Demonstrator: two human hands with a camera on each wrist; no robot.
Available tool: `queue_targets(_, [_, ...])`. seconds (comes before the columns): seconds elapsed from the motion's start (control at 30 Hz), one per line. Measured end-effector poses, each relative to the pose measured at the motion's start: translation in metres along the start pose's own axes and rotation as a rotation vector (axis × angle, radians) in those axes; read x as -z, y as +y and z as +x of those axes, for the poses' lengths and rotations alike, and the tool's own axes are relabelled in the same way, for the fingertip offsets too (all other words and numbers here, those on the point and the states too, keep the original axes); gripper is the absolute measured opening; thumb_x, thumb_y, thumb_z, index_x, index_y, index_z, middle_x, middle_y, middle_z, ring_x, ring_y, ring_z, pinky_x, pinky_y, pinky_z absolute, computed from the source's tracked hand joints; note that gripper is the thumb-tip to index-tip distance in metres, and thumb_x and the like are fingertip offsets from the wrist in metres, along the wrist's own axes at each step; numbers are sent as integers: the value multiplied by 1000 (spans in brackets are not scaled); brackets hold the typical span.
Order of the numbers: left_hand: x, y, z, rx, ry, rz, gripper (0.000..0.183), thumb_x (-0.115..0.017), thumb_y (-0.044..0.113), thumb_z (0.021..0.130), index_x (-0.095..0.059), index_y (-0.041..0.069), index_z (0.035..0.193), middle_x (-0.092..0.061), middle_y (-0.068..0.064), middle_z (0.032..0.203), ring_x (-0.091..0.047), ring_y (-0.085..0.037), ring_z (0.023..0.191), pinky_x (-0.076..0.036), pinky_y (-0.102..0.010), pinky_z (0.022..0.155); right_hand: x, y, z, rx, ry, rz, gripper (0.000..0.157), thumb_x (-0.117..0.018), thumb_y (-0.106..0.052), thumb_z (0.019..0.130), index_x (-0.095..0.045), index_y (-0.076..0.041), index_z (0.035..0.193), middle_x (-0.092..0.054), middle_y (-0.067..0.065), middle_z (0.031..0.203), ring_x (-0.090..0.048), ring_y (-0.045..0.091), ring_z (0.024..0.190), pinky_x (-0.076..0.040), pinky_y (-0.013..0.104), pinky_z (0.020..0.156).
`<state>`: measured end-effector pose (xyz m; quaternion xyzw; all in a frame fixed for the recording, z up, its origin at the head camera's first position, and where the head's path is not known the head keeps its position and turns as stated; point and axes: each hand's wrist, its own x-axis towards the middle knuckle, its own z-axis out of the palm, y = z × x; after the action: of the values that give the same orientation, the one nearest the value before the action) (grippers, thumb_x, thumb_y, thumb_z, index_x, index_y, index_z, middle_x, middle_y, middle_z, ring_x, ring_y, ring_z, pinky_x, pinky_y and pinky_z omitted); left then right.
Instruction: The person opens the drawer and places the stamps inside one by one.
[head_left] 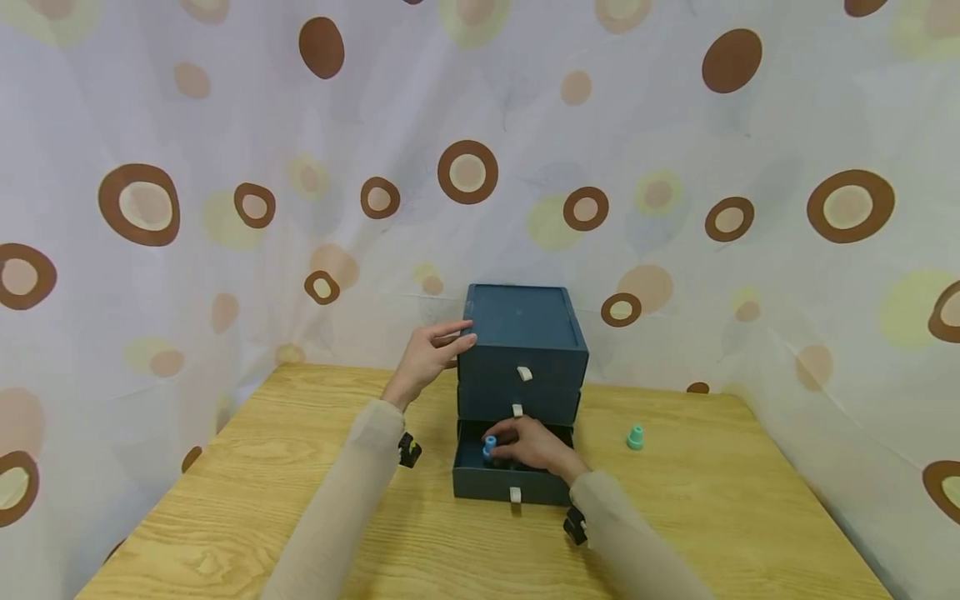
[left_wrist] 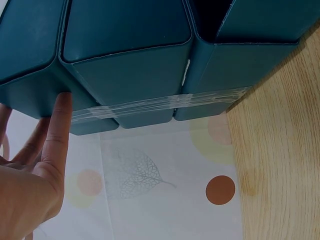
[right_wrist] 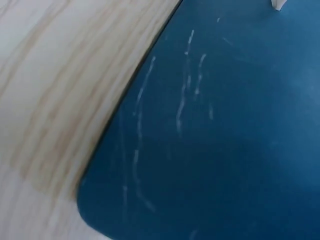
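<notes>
A dark blue three-drawer box point(head_left: 522, 317) stands on the table with its bottom drawer point(head_left: 487, 483) pulled out. Over that drawer, my right hand point(head_left: 534, 444) pinches a small blue stepped peg point(head_left: 490, 444) between thumb and fingers. My left hand point(head_left: 427, 358) touches the upper left side of the box, its fingers fairly straight. In the left wrist view, a fingertip of the left hand point(left_wrist: 37, 170) lies against the box's side point(left_wrist: 135, 75). The right wrist view shows only the scratched drawer front point(right_wrist: 200, 125); the right hand is out of that frame.
A green stepped peg point(head_left: 635, 437) stands on the wooden table point(head_left: 675, 517) right of the box. White pull tabs point(head_left: 524, 374) stick out from the drawer fronts. Clear tape point(left_wrist: 150, 104) runs around the box. A patterned curtain point(head_left: 525, 108) hangs behind the table.
</notes>
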<state>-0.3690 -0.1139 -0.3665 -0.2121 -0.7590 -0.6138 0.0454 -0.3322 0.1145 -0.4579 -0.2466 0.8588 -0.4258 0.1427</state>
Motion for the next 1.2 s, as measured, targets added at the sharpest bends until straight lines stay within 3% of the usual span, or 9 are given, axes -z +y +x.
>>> queue_targets(0.3, [0,0,1,11,-7,-9,47,-66,36,95,-57,21,139,-48,-7,149,-52,-30,132,-51,-49,98,0,2,2,-28,5,57,29,-64,-13,96,-66,-5,124,-73,6,99,-69,15,80,-57,31,64])
queue_targets(0.47, [1,3,2,25,-21,-16,48,-64,31,96,-55,18,141,-44,-9,152,-49,-31,134,-50,-49,100,-1,3,2,-33,-1,47,32,-63,-14,96,-65,-6,127,-72,11,109,-70,15,82,-57,31,66])
queue_targets(0.73, [-1,30,-13,35,-39,-9,49,-63,25,98,-53,9,142,-44,-13,152,-50,-33,133,-51,-48,99,3,2,-3,-40,15,47,30,-63,-14,96,-66,-6,125,-70,13,115,-70,17,85,-58,32,67])
queue_targets(1.2, [-1,31,-13,36,-39,-14,47,-63,25,98,-54,11,142,-43,-12,152,-49,-33,134,-49,-49,100,26,0,-19,-26,-4,125,30,-61,-12,97,-65,3,123,-67,19,119,-71,25,96,-60,38,76])
